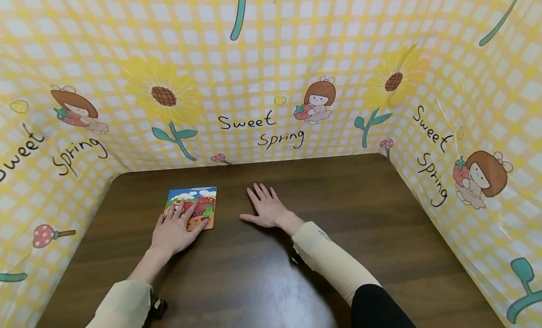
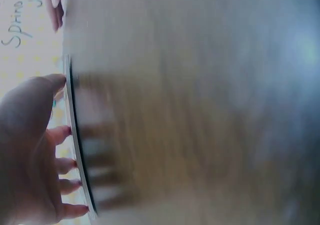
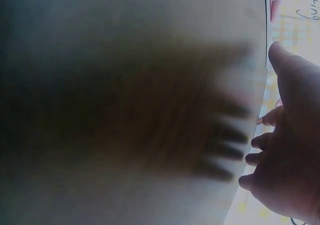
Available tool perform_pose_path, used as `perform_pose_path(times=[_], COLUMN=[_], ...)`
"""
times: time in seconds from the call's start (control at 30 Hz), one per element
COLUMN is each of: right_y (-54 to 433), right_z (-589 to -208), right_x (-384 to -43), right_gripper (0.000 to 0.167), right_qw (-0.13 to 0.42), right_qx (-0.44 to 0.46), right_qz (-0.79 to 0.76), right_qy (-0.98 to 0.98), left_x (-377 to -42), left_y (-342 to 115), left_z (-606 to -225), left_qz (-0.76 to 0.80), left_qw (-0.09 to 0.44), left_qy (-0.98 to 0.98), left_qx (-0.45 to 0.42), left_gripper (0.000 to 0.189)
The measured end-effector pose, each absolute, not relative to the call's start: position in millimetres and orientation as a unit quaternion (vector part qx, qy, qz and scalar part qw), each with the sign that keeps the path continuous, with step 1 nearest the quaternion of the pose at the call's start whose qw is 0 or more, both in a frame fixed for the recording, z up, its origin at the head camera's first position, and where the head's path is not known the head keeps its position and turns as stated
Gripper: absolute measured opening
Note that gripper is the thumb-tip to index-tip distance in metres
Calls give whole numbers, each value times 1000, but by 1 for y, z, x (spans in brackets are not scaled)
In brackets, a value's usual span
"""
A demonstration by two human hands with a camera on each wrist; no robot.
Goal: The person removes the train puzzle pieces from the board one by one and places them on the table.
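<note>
A thin, flat picture board (image 1: 207, 202) with a bright print of blue sky, clouds and a red shape lies on the table, left of the middle. My left hand (image 1: 172, 231) rests on its lower left part with fingers spread, covering some of the print. Seen edge-on in the left wrist view, the board is a slim slab under the fingertips. To the right of the board, my right hand (image 1: 267, 211) lies over the bare tabletop, fingers spread and thumb pointing toward the board. It holds nothing.
The dark brown wooden table (image 1: 338, 201) has a glossy reflection near its front. A yellow checked cloth (image 1: 262, 83) printed with flowers and cartoon figures hangs around its back and both sides.
</note>
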State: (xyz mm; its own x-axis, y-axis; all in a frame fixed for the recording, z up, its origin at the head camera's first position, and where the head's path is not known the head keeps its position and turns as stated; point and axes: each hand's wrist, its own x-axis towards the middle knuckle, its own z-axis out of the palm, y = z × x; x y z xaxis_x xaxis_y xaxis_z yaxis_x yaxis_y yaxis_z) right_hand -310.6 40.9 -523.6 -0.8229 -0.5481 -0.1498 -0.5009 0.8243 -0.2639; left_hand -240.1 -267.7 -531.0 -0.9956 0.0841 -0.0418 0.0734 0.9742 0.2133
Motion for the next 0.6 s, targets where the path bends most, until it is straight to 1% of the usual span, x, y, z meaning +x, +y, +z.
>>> perform_pose_path(times=[0.33,0.6], right_y=[32,27], right_z=[-524,-523], right_x=[-302,-296], right_gripper=[95,95], right_qw=[109,115], right_qx=[-295,-303], right_qz=[-102,-112], right_qy=[944,939], left_x=[-229,-226], left_y=[-230,-216], left_z=[-521,-521], left_qz=[108,92], left_qw=[48,41], left_qy=[993,995], left_qx=[23,17], left_gripper=[88,88])
